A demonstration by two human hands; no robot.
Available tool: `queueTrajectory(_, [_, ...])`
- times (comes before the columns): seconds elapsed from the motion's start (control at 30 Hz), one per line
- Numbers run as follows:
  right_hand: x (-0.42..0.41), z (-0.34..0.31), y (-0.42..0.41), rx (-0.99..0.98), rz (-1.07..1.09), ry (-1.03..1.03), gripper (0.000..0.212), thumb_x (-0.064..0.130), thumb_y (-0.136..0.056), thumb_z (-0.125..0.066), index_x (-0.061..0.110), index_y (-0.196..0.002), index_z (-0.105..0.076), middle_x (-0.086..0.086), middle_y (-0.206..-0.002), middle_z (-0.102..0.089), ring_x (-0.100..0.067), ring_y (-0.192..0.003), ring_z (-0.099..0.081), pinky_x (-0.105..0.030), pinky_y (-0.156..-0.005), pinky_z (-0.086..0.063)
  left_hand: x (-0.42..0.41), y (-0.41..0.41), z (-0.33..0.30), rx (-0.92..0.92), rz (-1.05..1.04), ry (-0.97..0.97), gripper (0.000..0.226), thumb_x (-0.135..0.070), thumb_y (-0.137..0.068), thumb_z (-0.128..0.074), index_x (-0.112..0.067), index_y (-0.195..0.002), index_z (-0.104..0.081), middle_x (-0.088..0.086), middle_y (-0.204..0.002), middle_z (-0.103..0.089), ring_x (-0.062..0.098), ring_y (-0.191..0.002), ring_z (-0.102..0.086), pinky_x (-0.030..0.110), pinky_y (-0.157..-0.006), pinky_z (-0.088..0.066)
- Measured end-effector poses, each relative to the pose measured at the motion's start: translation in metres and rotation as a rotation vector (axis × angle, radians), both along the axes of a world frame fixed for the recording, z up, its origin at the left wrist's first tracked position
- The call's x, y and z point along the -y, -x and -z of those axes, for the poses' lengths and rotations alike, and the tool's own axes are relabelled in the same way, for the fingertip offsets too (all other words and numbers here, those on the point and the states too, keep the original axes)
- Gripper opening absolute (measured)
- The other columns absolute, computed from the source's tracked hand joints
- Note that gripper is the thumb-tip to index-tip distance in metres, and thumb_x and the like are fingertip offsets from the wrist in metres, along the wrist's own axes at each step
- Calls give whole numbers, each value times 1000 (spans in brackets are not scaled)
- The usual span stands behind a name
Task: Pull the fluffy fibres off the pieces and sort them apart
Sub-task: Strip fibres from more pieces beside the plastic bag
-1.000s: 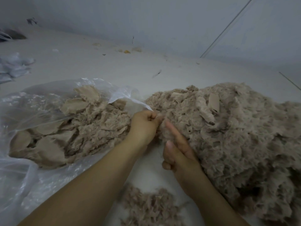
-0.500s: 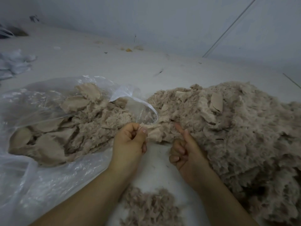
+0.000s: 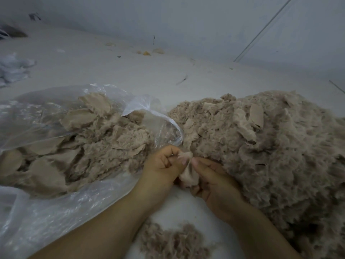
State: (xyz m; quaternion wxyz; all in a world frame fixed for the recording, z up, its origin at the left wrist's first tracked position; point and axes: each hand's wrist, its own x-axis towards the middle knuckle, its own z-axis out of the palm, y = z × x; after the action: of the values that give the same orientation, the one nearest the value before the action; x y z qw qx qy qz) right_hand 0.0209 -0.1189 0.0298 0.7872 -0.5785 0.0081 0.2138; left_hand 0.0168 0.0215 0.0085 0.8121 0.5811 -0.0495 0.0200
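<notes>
Your left hand (image 3: 164, 165) and right hand (image 3: 214, 182) both pinch one small beige piece (image 3: 187, 176) between them. The big fluffy pile (image 3: 261, 146) sits just right, a clear plastic bag (image 3: 56, 212) of what look like stripped pieces left, loose fibres (image 3: 173, 240) nearest you.

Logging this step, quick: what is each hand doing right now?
Left hand: curled, pinching the top of a fluffy piece.
Right hand: closed on the same piece from below, thumb pressing it.
</notes>
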Motion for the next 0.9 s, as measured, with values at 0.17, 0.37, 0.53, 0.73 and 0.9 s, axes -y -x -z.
queueTrajectory(0.17, [-4, -1, -3, -87, 47, -134, 58, 26, -81, -61, -13, -124, -52, -26, -93, -60, -32, -66, -58, -34, -55, -51, -6, -1, 2, -37, 83, 18, 9, -11, -79, -74, -18, -80, -68, 23, -69, -67, 25, -48, -61, 27, -44, -49])
queueTrajectory(0.37, [-1, 1, -4, -163, 66, -113, 52, 34, -74, -62, -10, -102, -64, -23, -74, -65, -31, -56, -62, -30, -47, -52, -13, 3, -2, -26, 171, -123, 2, -14, -79, -73, -15, -80, -72, 26, -73, -69, 25, -47, -60, 31, -53, -40])
queueTrajectory(0.53, [-1, 6, -8, -190, 176, -91, 37, 27, -87, -60, 12, -55, -72, -5, -56, -65, -14, -43, -62, -23, -40, -49, -21, 3, -5, -44, 210, -167, 6, -10, -75, -74, -8, -76, -68, 21, -64, -66, 23, -42, -57, 27, -47, -41])
queueTrajectory(0.73, [-3, -6, -6, -228, 191, -281, 11, 12, -68, -60, 9, -61, -53, 8, -38, -31, -4, -30, -28, -16, -45, -34, -19, 0, -3, -40, -57, 20, 20, 3, -89, -57, -6, -71, -60, 16, -51, -56, 20, -36, -46, 25, -45, -38])
queueTrajectory(0.9, [-1, -7, -1, -160, 114, -192, 17, 21, -67, -61, 5, -73, -60, 7, -39, -28, -3, -30, -26, -14, -40, -31, -16, -3, -2, -18, -52, 106, 11, -1, -91, -55, -2, -81, -60, 19, -56, -57, 24, -40, -49, 27, -46, -45])
